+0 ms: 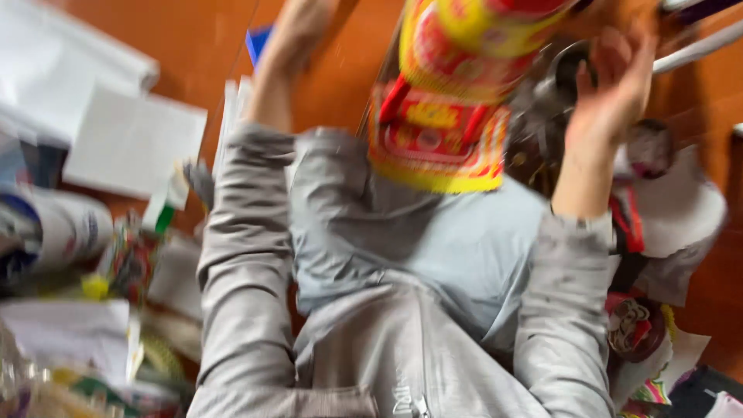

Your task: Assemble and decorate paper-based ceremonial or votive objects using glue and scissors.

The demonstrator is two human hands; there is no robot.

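Far left of the frame: loose white paper sheets (131, 139) lie scattered on the orange floor (193, 39). Centre: the left hand runs out of frame at the top, grip indeterminable. The red-and-yellow printed paper bundle (445, 101) rests above the lap. Upper right: the right hand (611, 85) hovers beside it, fingers spread, grasping nothing.

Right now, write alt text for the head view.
Blurred look down at a person in a grey jacket, both arms raised beside a red and yellow paper object. The right hand is open; the left is cut off. Papers litter the orange floor.
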